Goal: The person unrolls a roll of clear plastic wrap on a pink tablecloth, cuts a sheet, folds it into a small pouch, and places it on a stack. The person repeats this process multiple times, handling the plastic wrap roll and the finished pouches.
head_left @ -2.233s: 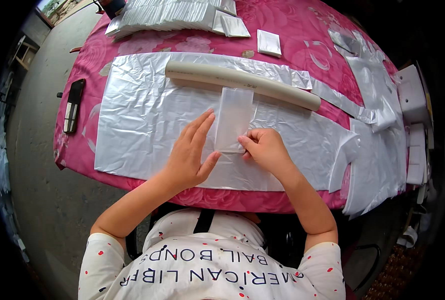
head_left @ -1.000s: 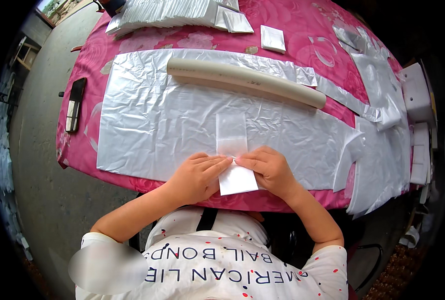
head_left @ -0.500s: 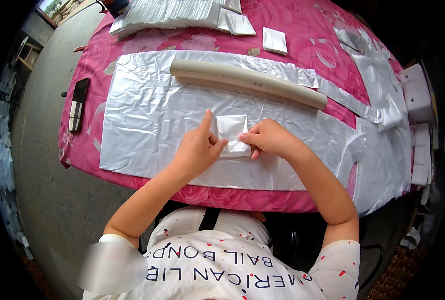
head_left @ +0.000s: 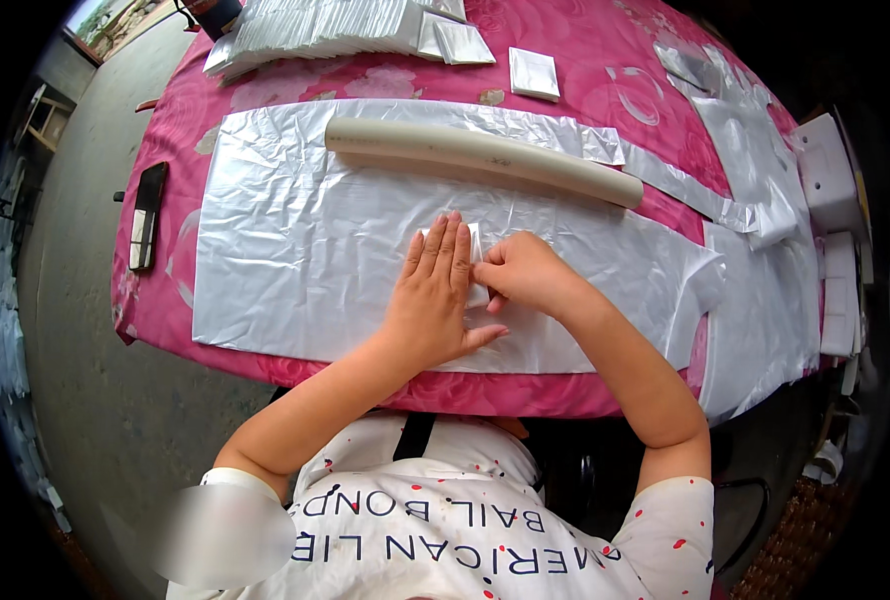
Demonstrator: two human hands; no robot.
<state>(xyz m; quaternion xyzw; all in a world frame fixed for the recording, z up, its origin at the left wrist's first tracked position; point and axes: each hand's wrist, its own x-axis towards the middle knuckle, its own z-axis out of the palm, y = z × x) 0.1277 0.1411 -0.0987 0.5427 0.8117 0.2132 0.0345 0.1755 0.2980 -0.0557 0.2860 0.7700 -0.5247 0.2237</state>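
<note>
That tube (head_left: 485,160) lies on the plastic sheet (head_left: 285,260); behind it I see stacked packets (head_left: 330,35) and 1 lone packet (head_left: 534,75), left a phone (head_left: 147,217), right more sheeting (head_left: 765,300), in front a folded piece (head_left: 476,237).

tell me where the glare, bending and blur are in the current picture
Head view: glare streaks the crinkled plastic sheet; head view: the pale tube looks bowed; head view: a blurred patch covers much of the left sleeve; head view: corners go black.
</note>
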